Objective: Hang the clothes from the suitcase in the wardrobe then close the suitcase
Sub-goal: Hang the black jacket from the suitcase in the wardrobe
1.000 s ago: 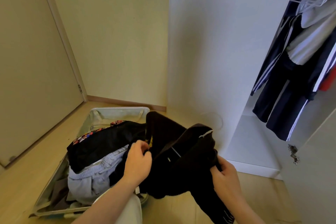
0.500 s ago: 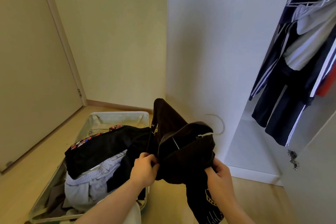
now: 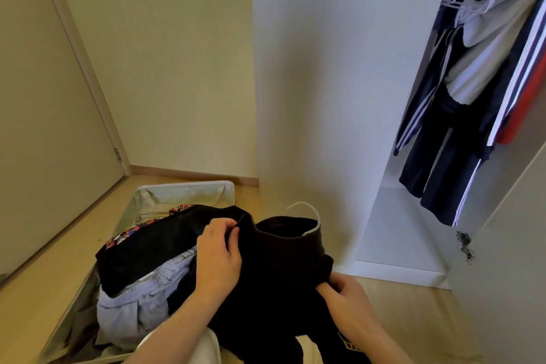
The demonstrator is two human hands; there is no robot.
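From the head view, you are looking down at both your hands working a black garment (image 3: 277, 269) held over the near end of the open suitcase (image 3: 189, 189). Your left hand (image 3: 217, 257) is pinching the garment's upper edge, fingers curled over the cloth near its collar. Your right hand (image 3: 344, 294) is gripping a fold lower down on the right side, fingers curled into the fabric. A white hanger (image 3: 307, 210) is sitting inside the neck opening, its hook arching up above the collar. The rest of the garment is trailing down toward the bottom edge of the picture.

The suitcase is lying on the wooden floor (image 3: 35, 284) to your left, against the wall, and is holding another dark piece of clothing (image 3: 147, 248) with a colourful patterned trim and a pale blue-grey piece (image 3: 133, 304) beneath it.

To your right the wardrobe (image 3: 325, 97) is standing open, with dark striped clothes (image 3: 443, 156) hanging inside.
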